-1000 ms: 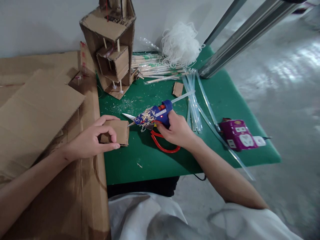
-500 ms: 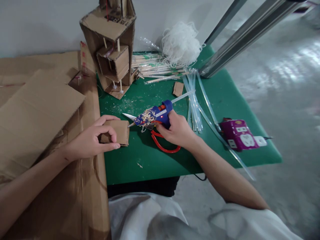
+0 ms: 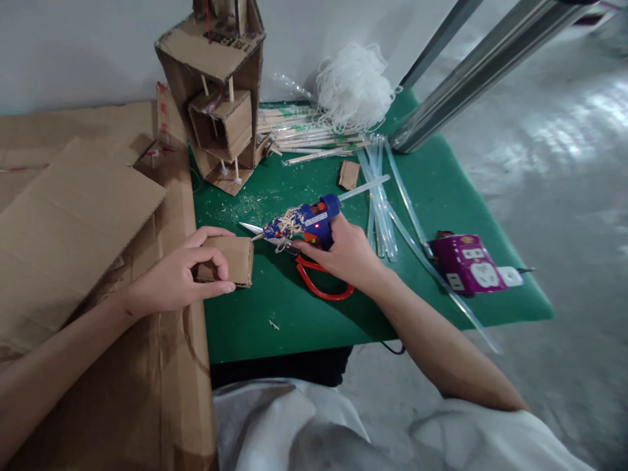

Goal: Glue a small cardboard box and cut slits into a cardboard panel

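My left hand point(image 3: 184, 275) grips a small cardboard box point(image 3: 235, 256) at its left end, thumb along the near side and fingers over the top and far side. In my right hand point(image 3: 350, 252) is a blue hot glue gun point(image 3: 316, 219), its front crusted with wood shavings and a red light lit on its body. A clear glue stick point(image 3: 363, 188) pokes out of its back. The nozzle meets the box's right end near the far corner. Under the gun lie scissors with red handles point(image 3: 324, 288), their blades partly hidden.
Behind the hands stands a tall cardboard structure point(image 3: 210, 55) with stick supports. Wooden sticks point(image 3: 314, 134), a heap of white string point(image 3: 356, 88) and loose glue sticks point(image 3: 380, 209) lie on the green table point(image 3: 304, 330). A purple power socket point(image 3: 468, 265) sits at right, cardboard sheets point(image 3: 73, 229) at left.
The glue gun's nozzle has shifted slightly up and away from me along the box's right end, and the gun has tilted a little. My left hand and the box stay in place.
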Demonstrator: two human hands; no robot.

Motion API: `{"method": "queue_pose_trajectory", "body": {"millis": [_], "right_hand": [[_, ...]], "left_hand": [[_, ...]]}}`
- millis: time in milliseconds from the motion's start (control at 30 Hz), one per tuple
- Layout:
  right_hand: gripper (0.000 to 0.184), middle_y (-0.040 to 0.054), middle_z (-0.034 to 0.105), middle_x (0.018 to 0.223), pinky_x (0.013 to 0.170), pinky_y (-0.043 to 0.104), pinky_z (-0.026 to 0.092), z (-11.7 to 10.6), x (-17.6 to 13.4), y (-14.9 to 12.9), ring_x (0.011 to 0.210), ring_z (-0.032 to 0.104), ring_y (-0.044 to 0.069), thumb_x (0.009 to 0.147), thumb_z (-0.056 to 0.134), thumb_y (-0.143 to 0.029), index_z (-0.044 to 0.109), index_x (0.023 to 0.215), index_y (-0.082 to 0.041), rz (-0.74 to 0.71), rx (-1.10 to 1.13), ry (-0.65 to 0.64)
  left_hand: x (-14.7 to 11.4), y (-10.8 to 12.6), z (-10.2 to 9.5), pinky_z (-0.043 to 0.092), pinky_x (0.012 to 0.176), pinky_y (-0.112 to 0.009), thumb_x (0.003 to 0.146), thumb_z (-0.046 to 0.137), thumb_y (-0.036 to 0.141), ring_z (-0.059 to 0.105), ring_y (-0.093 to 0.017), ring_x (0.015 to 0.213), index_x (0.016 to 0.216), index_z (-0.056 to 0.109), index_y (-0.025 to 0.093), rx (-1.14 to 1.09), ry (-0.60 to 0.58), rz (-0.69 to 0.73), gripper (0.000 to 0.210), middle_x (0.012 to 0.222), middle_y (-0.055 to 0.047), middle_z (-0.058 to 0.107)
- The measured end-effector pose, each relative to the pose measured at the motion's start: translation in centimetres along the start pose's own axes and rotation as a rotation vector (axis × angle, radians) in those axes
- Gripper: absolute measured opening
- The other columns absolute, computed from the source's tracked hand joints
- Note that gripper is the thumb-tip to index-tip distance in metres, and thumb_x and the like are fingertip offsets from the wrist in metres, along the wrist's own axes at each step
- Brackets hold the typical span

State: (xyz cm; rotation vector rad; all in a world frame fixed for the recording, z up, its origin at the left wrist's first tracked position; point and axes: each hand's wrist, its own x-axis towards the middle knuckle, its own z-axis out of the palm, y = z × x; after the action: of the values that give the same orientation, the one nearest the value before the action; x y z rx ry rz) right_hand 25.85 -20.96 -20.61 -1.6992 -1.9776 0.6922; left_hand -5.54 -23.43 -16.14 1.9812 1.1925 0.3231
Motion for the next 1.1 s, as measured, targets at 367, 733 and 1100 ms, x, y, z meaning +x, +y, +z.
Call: {"method": "queue_pose_trajectory", "body": {"millis": [367, 733, 1100], "right_hand": [[0.063, 0.0141, 0.073, 0.102, 0.074, 0.042, 0.055, -0.1, 0.2, -0.4, 0.094, 0.071, 0.035, 0.081, 0.073, -0.056, 0.058, 0.128, -0.016, 0.072, -0.023, 0.031], [0.054, 0.0057, 0.066, 0.079, 0.060, 0.034, 0.044, -0.5, 0.0, -0.5, 0.067, 0.061, 0.025, 0.082, 0.068, -0.052, 0.057, 0.121, -0.016, 0.018, -0.006, 0.036], [0.053, 0.0061, 0.069, 0.080, 0.059, 0.033, 0.042, -0.9, -0.2, -0.6, 0.065, 0.060, 0.024, 0.082, 0.064, -0.050, 0.057, 0.121, -0.015, -0.017, -0.013, 0.009]], "left_hand": [[0.1, 0.1, -0.3, 0.045, 0.114, -0.038, 0.089, 0.074, 0.047, 0.053, -0.027, 0.139, 0.079, 0.065, 0.020, 0.008, -0.033, 0.046, 0.030, 0.147, -0.006, 0.050], [0.4, 0.5, -0.5, 0.049, 0.110, -0.034, 0.089, 0.073, 0.044, 0.051, -0.027, 0.140, 0.079, 0.063, 0.019, 0.017, -0.037, 0.030, 0.028, 0.143, -0.008, 0.051], [0.6, 1.2, -0.4, 0.051, 0.107, -0.037, 0.087, 0.071, 0.045, 0.057, -0.027, 0.130, 0.077, 0.061, 0.019, 0.051, -0.026, -0.010, 0.030, 0.142, -0.009, 0.052]]}}
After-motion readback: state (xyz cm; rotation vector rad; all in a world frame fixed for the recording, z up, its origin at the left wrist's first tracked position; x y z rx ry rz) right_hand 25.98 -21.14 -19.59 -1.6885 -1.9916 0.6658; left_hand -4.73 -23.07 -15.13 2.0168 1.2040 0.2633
